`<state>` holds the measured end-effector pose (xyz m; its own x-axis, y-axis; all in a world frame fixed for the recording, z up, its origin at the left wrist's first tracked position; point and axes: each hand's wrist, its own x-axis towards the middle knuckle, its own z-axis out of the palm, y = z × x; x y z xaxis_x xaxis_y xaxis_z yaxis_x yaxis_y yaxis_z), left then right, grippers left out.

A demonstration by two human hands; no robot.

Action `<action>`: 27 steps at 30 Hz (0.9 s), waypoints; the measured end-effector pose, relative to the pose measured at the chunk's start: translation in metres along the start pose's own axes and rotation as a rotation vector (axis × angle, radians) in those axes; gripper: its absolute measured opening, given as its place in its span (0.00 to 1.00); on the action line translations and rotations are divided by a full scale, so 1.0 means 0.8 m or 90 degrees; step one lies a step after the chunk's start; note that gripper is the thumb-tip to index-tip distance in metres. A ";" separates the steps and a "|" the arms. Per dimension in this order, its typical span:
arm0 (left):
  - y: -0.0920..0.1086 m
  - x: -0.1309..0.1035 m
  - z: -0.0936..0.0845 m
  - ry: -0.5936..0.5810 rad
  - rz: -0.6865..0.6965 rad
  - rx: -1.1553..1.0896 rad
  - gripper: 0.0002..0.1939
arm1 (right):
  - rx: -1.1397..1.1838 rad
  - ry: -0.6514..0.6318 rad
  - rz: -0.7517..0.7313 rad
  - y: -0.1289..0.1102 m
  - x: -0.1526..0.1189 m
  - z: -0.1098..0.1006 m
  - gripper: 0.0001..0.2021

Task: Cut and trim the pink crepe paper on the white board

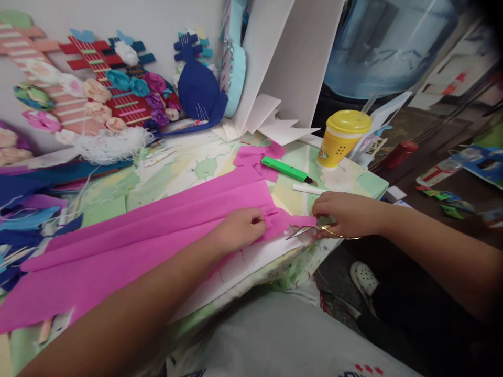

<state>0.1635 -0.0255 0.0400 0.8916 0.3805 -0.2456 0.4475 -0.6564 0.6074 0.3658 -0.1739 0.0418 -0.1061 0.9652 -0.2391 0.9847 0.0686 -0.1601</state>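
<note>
A long sheet of pink crepe paper (165, 220) stretches across the table, its right end bunched and narrowed to a strip. My left hand (241, 229) is closed on that bunched end, fingers pinched together. Beside it, my right hand (334, 212) grips a pair of scissors (302, 232) with gold-coloured handles, the blades pointing left under the strip's end. The strip's tip reaches my right fingers; whether they pinch it too, I cannot tell. A white sheet (239, 267) lies beneath the pink paper along the near edge. Past the paper rests a green utility knife (285, 168).
A yellow lidded cup (343, 139) stands at the table's right corner, near a white stick (306, 189). Paper instruments with paper flowers (126, 81) lean at the back left. Blue scraps (23, 209) pile up at left. A large water bottle (389, 47) is behind right.
</note>
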 end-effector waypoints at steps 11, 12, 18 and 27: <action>-0.001 0.000 0.004 -0.013 0.008 0.022 0.05 | -0.070 0.037 0.038 -0.004 -0.013 0.003 0.21; -0.002 0.001 0.004 -0.011 0.010 0.024 0.05 | -0.080 0.042 0.039 -0.005 -0.013 0.004 0.21; -0.005 0.002 0.004 -0.012 0.028 0.045 0.06 | -0.081 0.057 0.039 -0.010 -0.012 0.009 0.21; -0.006 0.003 0.008 0.028 0.053 0.118 0.09 | -0.078 0.046 -0.009 -0.015 -0.002 0.018 0.18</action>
<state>0.1637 -0.0261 0.0316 0.9237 0.3457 -0.1650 0.3816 -0.7937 0.4737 0.3522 -0.1802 0.0302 -0.1145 0.9793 -0.1671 0.9931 0.1087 -0.0437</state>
